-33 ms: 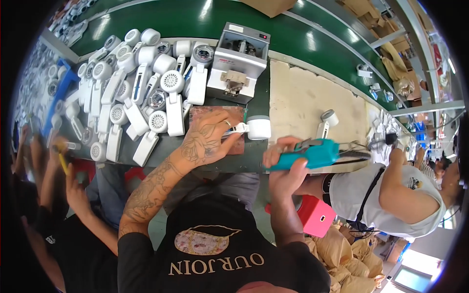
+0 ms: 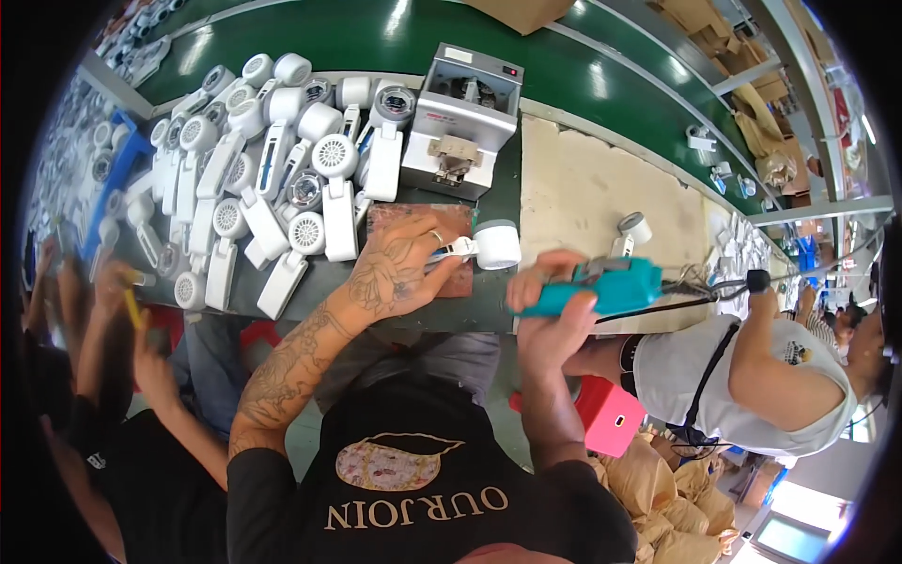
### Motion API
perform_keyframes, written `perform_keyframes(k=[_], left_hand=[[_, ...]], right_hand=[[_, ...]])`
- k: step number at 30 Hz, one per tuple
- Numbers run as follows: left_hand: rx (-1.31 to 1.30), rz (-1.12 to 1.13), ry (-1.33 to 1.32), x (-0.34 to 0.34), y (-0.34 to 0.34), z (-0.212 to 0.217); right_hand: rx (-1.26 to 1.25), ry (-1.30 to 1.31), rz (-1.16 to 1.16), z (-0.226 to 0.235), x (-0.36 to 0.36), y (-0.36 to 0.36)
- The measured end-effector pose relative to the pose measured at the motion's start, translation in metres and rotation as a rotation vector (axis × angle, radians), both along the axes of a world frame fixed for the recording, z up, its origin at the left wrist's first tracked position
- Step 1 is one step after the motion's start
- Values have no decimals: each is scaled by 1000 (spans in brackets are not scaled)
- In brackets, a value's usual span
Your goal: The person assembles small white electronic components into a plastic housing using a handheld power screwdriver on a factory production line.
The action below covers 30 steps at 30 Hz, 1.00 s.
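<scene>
Nothing shifted: left hand (image 2: pixel 399 268) pins white part (image 2: pixel 489 245), right hand (image 2: pixel 554 301) raises teal screwdriver (image 2: pixel 601 287)

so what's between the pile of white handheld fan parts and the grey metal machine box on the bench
Nothing. In the head view the pile of white handheld fan parts reaches right up to the grey metal machine box; the nearest white piece lies against its left side.

White handheld fan parts (image 2: pixel 272 179) lie heaped left of the grey metal machine (image 2: pixel 462 122); behind it runs a dark green conveyor belt (image 2: pixel 376 38). In front of the machine, a tattooed left hand (image 2: pixel 399 268) presses a white fan (image 2: pixel 479 246) onto a reddish-brown mat (image 2: pixel 413 221), and the right hand (image 2: pixel 550 301) grips a turquoise electric screwdriver (image 2: pixel 601 287).
</scene>
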<state>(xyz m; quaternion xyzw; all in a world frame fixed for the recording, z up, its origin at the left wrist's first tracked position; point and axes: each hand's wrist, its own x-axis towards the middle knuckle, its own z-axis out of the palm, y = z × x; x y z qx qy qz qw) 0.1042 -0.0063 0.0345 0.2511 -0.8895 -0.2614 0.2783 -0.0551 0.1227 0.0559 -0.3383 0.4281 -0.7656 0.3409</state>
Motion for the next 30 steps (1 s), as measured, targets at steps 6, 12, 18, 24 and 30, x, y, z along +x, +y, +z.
perform_keyframes(k=[6,12,18,24,30], left_hand=[[-10,-33,75,5,-10,-32],[-111,-86,55,14,-8,-33],[-42,-41,17,9,-11,-31],[-96,21,12,10,-14,-35],[5,-27,22,5,-15,-34]], right_hand=[[-86,150,18,11,10,-108],[-159,347,-62,5,10,-163],[-153,396,-53,-12,12,-176],[62,336,12,-3,22,-157],[69,291,-63,4,6,-108]])
